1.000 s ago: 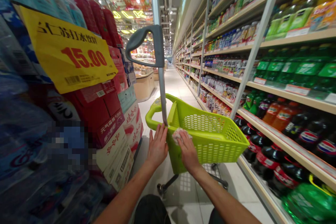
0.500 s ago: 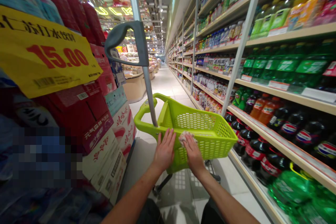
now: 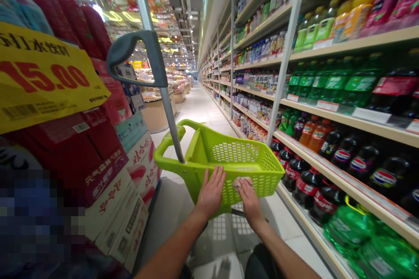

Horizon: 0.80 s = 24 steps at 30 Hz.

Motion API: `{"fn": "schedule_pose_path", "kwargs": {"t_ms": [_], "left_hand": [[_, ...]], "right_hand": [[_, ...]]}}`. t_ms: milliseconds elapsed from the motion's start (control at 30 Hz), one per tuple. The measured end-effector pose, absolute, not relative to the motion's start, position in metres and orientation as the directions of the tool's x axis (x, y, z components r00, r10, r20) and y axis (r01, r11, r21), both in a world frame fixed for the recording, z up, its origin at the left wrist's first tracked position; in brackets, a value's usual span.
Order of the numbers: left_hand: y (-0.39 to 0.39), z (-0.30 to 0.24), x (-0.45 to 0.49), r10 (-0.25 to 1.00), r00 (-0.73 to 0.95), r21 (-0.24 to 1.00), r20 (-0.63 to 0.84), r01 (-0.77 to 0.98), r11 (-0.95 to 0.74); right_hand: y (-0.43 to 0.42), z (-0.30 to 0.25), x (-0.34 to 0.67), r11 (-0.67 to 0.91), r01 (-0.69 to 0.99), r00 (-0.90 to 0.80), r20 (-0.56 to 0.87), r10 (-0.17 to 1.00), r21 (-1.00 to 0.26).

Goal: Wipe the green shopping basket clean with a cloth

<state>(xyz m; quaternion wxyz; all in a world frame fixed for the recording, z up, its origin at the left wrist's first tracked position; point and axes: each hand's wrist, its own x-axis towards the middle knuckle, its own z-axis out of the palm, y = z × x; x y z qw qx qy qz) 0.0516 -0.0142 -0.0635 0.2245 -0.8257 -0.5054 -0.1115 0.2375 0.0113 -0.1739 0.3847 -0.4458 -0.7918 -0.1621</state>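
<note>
A lime-green plastic shopping basket (image 3: 262,165) on wheels stands in the aisle in front of me, with a tall grey pull handle (image 3: 150,65) rising at its left. My left hand (image 3: 212,192) lies flat against the basket's near wall, fingers stretched out. Just to its right, my right hand (image 3: 248,198) presses a small crumpled whitish cloth (image 3: 241,182) onto the same wall, fingers closed over it.
Stacked red and white cartons (image 3: 108,174) with a yellow 15.00 price sign (image 3: 42,78) fill the left. Shelves of soda bottles (image 3: 343,157) run along the right. The tiled aisle floor (image 3: 199,104) stretches ahead to a far display counter (image 3: 157,113).
The basket and both hands have shifted rightward and lower in view as my head turned. The right hand with the cloth has slid further right along the basket wall.
</note>
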Motion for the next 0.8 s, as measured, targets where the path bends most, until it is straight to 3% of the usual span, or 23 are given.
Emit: {"fn": "schedule_pose_path", "kwargs": {"t_ms": [167,367,467,667,800], "left_hand": [[-0.013,-0.070,0.058,0.801,0.488,-0.258,0.345,0.870,-0.419],[-0.009,-0.066,0.080,0.804,0.516,-0.230,0.295,0.855,-0.465],[-0.008,-0.066,0.089,0.796,0.543,-0.230,0.267,0.838,-0.494],[-0.004,-0.071,0.107,0.799,0.556,-0.218,0.228,0.829,-0.515],[-0.002,-0.077,0.118,0.779,0.579,-0.231,0.239,0.813,-0.534]], "right_hand": [[0.006,-0.183,0.250,0.486,0.865,-0.268,0.704,0.658,-0.125],[0.018,-0.183,0.267,0.489,0.860,-0.229,0.749,0.621,-0.143],[0.013,-0.201,0.283,0.479,0.863,-0.216,0.740,0.637,-0.161],[0.021,-0.175,0.298,0.445,0.875,-0.153,0.764,0.627,-0.190],[0.019,-0.190,0.306,0.402,0.899,-0.157,0.729,0.666,-0.174]]}}
